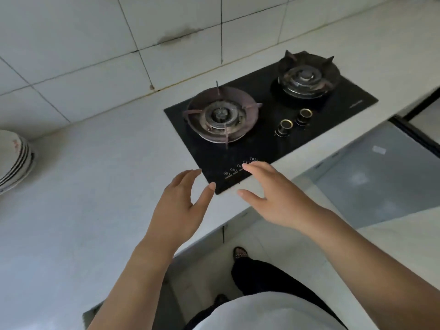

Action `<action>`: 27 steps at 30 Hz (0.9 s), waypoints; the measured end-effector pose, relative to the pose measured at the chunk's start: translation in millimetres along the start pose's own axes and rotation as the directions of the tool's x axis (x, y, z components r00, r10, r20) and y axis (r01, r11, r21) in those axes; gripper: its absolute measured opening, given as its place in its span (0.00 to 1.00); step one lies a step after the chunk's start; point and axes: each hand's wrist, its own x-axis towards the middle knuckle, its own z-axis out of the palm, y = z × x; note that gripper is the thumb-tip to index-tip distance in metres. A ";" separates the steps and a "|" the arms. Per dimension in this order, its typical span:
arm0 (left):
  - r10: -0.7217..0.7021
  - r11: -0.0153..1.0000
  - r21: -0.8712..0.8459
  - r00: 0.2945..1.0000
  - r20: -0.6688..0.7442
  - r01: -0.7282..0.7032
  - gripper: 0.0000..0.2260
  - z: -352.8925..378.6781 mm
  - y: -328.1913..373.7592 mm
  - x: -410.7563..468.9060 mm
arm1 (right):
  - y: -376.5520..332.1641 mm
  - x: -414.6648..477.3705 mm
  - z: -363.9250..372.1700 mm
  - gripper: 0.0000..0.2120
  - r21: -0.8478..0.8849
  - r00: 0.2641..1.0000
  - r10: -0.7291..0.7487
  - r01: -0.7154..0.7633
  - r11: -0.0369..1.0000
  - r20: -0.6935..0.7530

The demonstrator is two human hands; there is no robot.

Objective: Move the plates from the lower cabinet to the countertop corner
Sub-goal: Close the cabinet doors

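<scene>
Well off to the left of your empty hands, at the far-left edge of view, the plates (14, 160) sit stacked on the counter (95, 186) where it meets the tiled wall (71, 55). Your left hand (181, 201) and right hand (273, 196) both hover with fingers spread apart and nothing in either grip, over the front edge of the counter and just short of the near corner of the stove (262, 129); the right fingertips reach over its row of touch controls. The lower cabinet is below and in front of your grip, under the counter edge, and whether more plates remain inside it cannot be told from this view. To my eye, you are between loads, so the next move is probably down to the cabinet. Bring both hands down together and keep them clear of the touch controls on the way. Bend low enough to see the shelf before you reach. Take a small stack, one hand under each side of the rims, thumbs on top, so nothing slides. Lift it level and carry it leftward along the counter. Set it squarely on or beside the stack already there, then ease your fingers out gently.
</scene>
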 end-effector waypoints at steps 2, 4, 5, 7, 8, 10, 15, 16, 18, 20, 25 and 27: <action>0.046 0.998 -0.033 0.998 0.049 -0.044 0.24 11.2 5.2 -3.5 | 10.4 -24.0 1.9 0.30 0.014 0.997 0.056 -0.055 0.998 -0.043; 0.083 0.995 -0.057 0.992 0.100 -0.078 0.23 23.7 14.6 -6.8 | 21.7 -45.5 1.5 0.29 0.033 0.989 0.110 -0.108 0.994 -0.097; 0.108 0.993 -0.062 0.987 0.122 -0.101 0.22 29.4 21.3 -8.6 | 27.3 -55.3 0.1 0.28 0.047 0.983 0.134 -0.129 0.991 -0.127; 0.168 0.985 -0.068 0.974 0.154 -0.159 0.22 38.4 36.5 -12.7 | 38.1 -72.1 -3.6 0.27 0.083 0.967 0.172 -0.159 0.984 -0.187; 0.198 0.979 -0.072 0.966 0.164 -0.188 0.22 41.9 43.6 -15.0 | 42.9 -79.4 -5.7 0.27 0.101 0.958 0.191 -0.172 0.980 -0.214; 0.236 0.971 -0.074 0.955 0.179 -0.226 0.22 47.2 53.6 -17.2 | 52.0 -89.7 -10.0 0.26 0.124 0.943 0.219 -0.193 0.973 -0.252; 0.276 0.961 -0.027 0.945 0.177 -0.276 0.22 64.7 76.5 -10.3 | 81.7 -103.8 -25.1 0.25 0.167 0.918 0.240 -0.195 0.966 -0.315; 0.288 0.957 -0.022 0.942 0.174 -0.289 0.22 70.4 83.3 -7.9 | 90.1 -104.9 -29.4 0.25 0.177 0.917 0.236 -0.186 0.966 -0.323; 0.308 0.950 -0.016 0.935 0.175 -0.310 0.21 84.2 99.5 -2.7 | 109.2 -107.0 -39.6 0.24 0.203 0.911 0.233 -0.171 0.964 -0.340; 0.318 0.947 -0.012 0.929 0.190 -0.322 0.21 102.3 120.5 3.2 | 132.6 -111.5 -52.0 0.24 0.218 0.903 0.238 -0.167 0.962 -0.358; 0.331 0.941 0.003 0.921 0.206 -0.339 0.20 165.7 195.0 21.7 | 214.7 -132.7 -96.3 0.23 0.226 0.883 0.263 -0.186 0.956 -0.388; 0.334 0.940 -0.002 0.918 0.213 -0.342 0.20 194.8 232.3 30.0 | 253.9 -142.2 -119.2 0.23 0.215 0.875 0.278 -0.205 0.955 -0.396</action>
